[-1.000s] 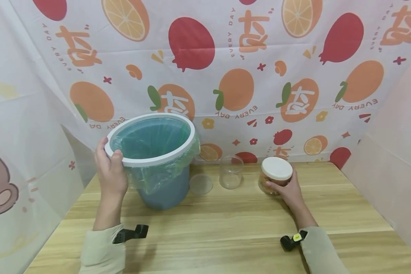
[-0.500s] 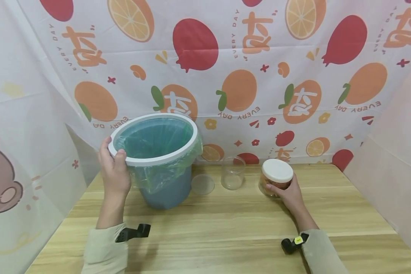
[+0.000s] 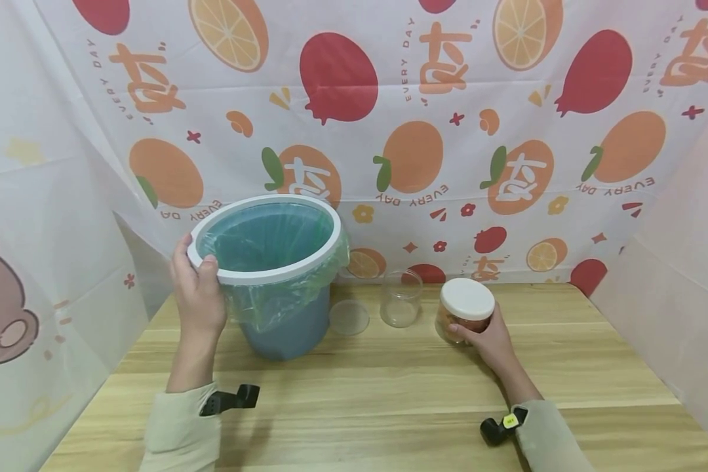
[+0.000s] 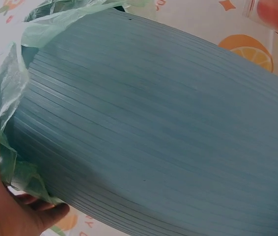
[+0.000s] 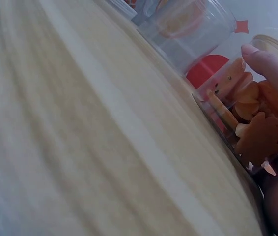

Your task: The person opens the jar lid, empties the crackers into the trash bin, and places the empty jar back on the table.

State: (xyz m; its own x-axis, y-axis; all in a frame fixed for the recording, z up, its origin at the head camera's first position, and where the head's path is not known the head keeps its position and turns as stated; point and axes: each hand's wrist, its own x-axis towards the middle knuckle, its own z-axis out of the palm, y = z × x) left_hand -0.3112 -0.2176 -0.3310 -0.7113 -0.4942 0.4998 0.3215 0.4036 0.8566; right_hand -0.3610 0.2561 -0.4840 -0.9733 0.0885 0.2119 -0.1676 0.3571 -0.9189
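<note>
A blue ribbed trash bin point(image 3: 286, 331) with a white rim and a green plastic liner point(image 3: 271, 305) stands on the left of the table. My left hand point(image 3: 199, 298) grips its rim on the left side, thumb on top; the left wrist view is mostly filled by the bin's ribbed wall point(image 4: 153, 118). At the right, my right hand point(image 3: 492, 341) holds a clear jar point(image 3: 444, 322) with a white lid point(image 3: 468, 298), its thumb across the front. Inside that jar are orange and brown shaped pieces point(image 5: 252, 110). The palm hides the jar's right side.
Between bin and lidded jar stands a clear uncovered jar point(image 3: 401, 308). A flat translucent disc, like a lid point(image 3: 349, 317), lies beside the bin. A fruit-print cloth point(image 3: 354, 164) hangs behind the wooden table point(image 3: 377, 406).
My right hand and the lidded jar have shifted a little left, closer to the uncovered jar. The left hand keeps its hold on the bin's rim. The head view has shifted slightly.
</note>
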